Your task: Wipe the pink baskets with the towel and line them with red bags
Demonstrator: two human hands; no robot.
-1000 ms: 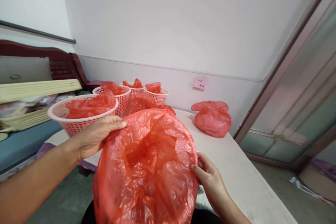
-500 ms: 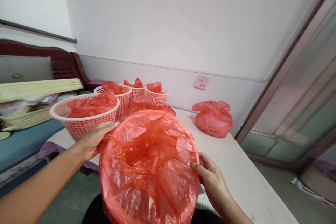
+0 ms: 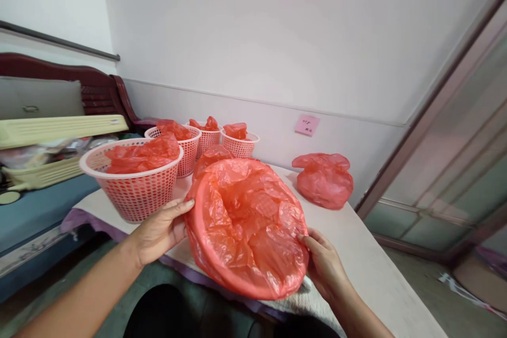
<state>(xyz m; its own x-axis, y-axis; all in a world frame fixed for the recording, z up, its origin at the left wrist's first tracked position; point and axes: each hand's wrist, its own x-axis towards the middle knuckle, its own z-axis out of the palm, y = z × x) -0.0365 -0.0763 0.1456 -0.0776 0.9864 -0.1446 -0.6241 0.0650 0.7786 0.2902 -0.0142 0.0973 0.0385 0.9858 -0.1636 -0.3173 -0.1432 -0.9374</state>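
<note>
A round basket lined with a red plastic bag (image 3: 257, 232) is tilted with its mouth toward me, over the table's front edge. The bag is folded over the rim and covers the basket's outside. My left hand (image 3: 164, 229) grips the left side, thumb on the rim and fingers behind. On the right side my right hand (image 3: 322, 261) pinches the rim, its other fingers partly hidden behind it. Close to my left hand stands a pink perforated basket (image 3: 137, 195) with a red bag bunched inside.
Several more pink baskets (image 3: 190, 156) holding red bags stand by the wall. A knotted red bag (image 3: 327, 185) lies at the table's right (image 3: 368, 264). A pink note (image 3: 307, 124) sticks to the wall. At left is a bed with a yellow plastic case (image 3: 59, 129).
Both hands have moved the lined basket up and away from me, slightly right, and its mouth has tilted. More of the pink basket at left shows. Both hands keep their hold.
</note>
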